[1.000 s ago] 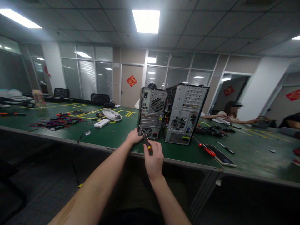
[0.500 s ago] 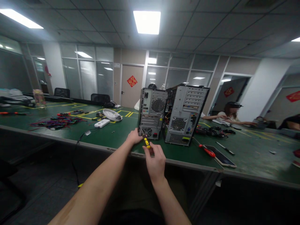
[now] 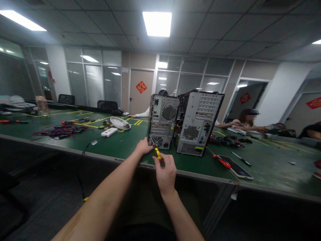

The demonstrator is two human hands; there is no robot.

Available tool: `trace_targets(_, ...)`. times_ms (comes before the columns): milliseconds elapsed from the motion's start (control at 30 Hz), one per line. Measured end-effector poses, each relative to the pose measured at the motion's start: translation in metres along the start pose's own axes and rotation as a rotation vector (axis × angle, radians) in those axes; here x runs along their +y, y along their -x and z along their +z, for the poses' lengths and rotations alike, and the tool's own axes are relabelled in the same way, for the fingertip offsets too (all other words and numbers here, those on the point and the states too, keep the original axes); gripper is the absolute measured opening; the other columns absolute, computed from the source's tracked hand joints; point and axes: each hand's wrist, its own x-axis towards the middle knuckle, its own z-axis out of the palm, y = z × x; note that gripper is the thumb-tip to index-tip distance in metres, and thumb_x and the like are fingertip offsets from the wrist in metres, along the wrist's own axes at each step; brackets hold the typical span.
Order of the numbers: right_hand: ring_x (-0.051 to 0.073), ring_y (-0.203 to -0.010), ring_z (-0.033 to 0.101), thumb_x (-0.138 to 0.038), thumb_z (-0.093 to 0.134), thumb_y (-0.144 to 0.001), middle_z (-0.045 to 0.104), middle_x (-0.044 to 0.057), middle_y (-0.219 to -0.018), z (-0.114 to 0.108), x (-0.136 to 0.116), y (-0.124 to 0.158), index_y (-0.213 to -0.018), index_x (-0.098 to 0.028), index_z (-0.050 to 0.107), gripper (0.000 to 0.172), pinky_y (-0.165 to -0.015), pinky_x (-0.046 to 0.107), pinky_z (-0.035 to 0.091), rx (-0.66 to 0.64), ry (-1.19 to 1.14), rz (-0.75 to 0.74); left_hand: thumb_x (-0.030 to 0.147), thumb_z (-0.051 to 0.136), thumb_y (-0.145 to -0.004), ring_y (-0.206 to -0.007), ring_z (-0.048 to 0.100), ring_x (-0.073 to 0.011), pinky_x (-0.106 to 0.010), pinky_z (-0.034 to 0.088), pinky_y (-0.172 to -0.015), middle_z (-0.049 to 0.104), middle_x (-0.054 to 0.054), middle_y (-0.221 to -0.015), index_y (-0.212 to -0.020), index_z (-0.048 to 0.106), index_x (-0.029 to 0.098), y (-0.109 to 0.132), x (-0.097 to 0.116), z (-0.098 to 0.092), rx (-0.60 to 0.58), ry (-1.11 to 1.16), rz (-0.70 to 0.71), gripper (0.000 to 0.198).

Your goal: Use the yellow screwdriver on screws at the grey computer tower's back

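Note:
Two computer towers stand upright on the green table point(image 3: 125, 144), backs toward me: a darker one point(image 3: 162, 121) on the left and a silver one point(image 3: 199, 122) on the right. My right hand point(image 3: 165, 173) is closed round a black and yellow screwdriver point(image 3: 157, 152), its tip at the lower left corner of the darker tower. My left hand point(image 3: 143, 146) rests against that same corner, its fingers curled at the screwdriver's tip.
A red-handled screwdriver point(image 3: 220, 160) and a tablet point(image 3: 235, 166) lie to the right of the towers. A white fan point(image 3: 119, 122), a white remote point(image 3: 108, 132) and a heap of coloured wires point(image 3: 60, 130) lie on the left. A person point(image 3: 247, 122) sits at the far right.
My right hand has shifted a little with the screwdriver at the tower's corner. My left hand has stayed in place.

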Motion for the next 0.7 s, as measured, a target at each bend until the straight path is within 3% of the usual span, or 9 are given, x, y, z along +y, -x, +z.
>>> trace_targets(133, 0.014, -0.065, 0.057, -0.033, 0.06, -0.101, 0.06, 0.001, -0.076, 0.001, 0.004, 0.002, -0.106, -0.014, 0.07, 0.022, -0.065, 0.026, 0.048, -0.008, 0.039, -0.035, 0.078, 0.064, -0.076, -0.117, 0.068, -0.0339, -0.035, 0.051, -0.089, 0.07, -0.018, -0.123, -0.125, 0.054, 0.021, 0.001, 0.001, 0.0, -0.002, -0.008, -0.006, 0.076)
trace_targets(500, 0.019, -0.088, 0.067, -0.02, 0.047, -0.103, 0.066, 0.011, -0.099, 0.001, -0.007, 0.006, -0.131, -0.017, 0.065, 0.033, -0.078, 0.031, 0.056, -0.006, 0.027, -0.07, 0.078, 0.065, -0.076, -0.117, 0.067, -0.0334, -0.036, 0.051, -0.09, 0.07, -0.017, -0.125, -0.128, 0.054, 0.022, 0.003, 0.003, -0.003, 0.0, 0.003, 0.009, 0.077)
trace_targets(700, 0.015, -0.067, 0.063, -0.03, 0.057, -0.101, 0.067, 0.006, -0.081, 0.002, -0.002, 0.006, -0.109, -0.013, 0.07, 0.023, -0.064, 0.027, 0.054, 0.019, 0.003, -0.002, 0.079, 0.065, -0.074, -0.116, 0.068, -0.0344, -0.036, 0.052, -0.089, 0.071, -0.017, -0.124, -0.128, 0.053, 0.023, 0.001, 0.001, -0.001, -0.002, 0.01, -0.01, 0.079)
